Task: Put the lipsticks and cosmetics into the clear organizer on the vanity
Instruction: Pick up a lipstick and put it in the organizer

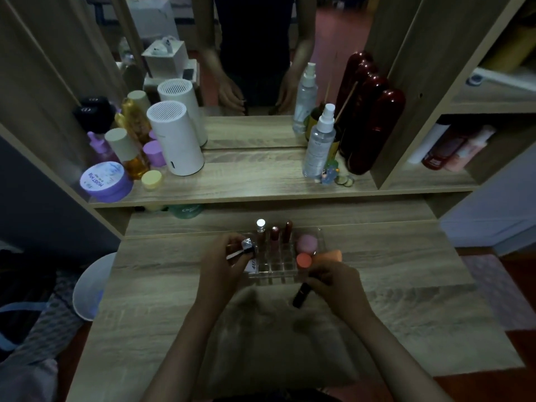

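A clear organizer (272,274) with a grid of small cells stands on the vanity top. In its back row stand a silver-capped tube (260,231) and two dark red lipsticks (275,235). Its right side holds a pink puff (307,242), a coral round pot (304,260) and an orange sponge (330,254). My left hand (223,265) grips a black cosmetic with a faceted silver cap (248,246) at the organizer's left edge. My right hand (336,281) holds a black lipstick tube (301,294) tilted down, just in front of the organizer's right corner.
The raised shelf behind carries two white cylinders (174,140), amber bottles, a purple jar (106,181), a spray bottle (319,143) and dark red bottles (374,126) in front of a mirror. A white stool (92,285) sits at the left. Side shelves rise on the right.
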Tool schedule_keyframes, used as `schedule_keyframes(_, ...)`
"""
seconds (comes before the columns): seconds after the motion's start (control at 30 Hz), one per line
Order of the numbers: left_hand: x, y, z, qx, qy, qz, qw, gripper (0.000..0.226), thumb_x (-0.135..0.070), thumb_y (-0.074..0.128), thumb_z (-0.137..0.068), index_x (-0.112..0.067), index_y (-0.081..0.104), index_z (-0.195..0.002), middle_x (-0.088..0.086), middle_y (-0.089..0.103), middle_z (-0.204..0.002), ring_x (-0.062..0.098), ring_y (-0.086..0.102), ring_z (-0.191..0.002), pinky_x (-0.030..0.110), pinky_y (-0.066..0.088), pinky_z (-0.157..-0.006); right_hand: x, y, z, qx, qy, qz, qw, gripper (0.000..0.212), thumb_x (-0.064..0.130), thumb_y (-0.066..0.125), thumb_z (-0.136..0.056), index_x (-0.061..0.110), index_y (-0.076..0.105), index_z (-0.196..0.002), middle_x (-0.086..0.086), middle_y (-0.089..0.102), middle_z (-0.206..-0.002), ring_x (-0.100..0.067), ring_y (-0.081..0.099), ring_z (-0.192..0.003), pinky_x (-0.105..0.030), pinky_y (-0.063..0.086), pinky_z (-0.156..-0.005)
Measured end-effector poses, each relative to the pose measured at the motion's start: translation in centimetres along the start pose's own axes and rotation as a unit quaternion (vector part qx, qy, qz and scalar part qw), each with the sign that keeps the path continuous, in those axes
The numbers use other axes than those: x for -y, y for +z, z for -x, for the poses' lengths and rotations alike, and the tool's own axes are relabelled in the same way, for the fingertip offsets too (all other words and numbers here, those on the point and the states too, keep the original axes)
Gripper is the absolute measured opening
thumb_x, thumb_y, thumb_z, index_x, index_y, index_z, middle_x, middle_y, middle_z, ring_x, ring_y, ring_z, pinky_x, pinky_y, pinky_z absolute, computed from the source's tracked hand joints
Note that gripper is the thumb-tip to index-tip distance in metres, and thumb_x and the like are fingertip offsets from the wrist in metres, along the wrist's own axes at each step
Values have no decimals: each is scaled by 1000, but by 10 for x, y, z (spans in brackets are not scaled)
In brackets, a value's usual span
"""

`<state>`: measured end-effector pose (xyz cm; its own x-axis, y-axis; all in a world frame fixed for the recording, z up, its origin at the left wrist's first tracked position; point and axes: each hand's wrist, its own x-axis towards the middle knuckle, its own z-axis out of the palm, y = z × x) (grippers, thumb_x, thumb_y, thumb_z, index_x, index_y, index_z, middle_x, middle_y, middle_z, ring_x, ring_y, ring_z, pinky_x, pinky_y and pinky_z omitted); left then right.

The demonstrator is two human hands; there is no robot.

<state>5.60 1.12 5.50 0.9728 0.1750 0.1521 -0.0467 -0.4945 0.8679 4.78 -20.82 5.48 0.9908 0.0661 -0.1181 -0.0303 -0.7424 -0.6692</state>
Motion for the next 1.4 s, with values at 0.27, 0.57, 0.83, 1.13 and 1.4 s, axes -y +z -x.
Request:
schedule_keyframes(0.27,7,23,-15,9,1,37,999,31,9,71,-71,-15,59,-87,-2,65,-85,-7,64,-79,4,50,-76,47,5,-40,-91,-115,-25,989,11,4,72,-75,10,68,-83,-8,70,-86,-17,62,-79,-24,51,-70)
schedule_keyframes(0.57,13,37,-13,15,-16,19,1000,31,8,68,-71,-17,59,-86,4,62,-89,22,64,-88,33,56,-82,41,26,-45,-56,-122,55,989,14,3,65,-81,10,67,-92,-7,67,-100,-19,59,-91,4,27,-73)
schedule_keyframes(0.83,22,44,-14,25,-26,12,999,28,12,66,-69,-7,63,-90,9,66,-90,28,65,-88,53,54,-85,36,36,-52,-16,-148,82,985,18,3,58,-84,9,66,-99,-10,64,-106,-27,62,-91,-35,49,-78)
schedule_keyframes(1.13,30,50,-14,32,-46,-44,997,23,3,66,-72,-11,63,-90,5,70,-90,21,66,-84,49,39,-104,36,46,-56,10,-144,96,985,21,3,58,-85,9,67,-102,-10,65,-109,-25,64,-92,-25,45,-72)
schedule_keyframes(1.4,25,47,-15,52,-32,-73,995,25,5,61,-73,-8,63,-94,8,68,-93,22,62,-87,52,46,-95,41,45,-58,22,-132,72,988,23,7,53,-89,9,65,-109,-12,62,-115,-27,61,-100,-38,50,-84)
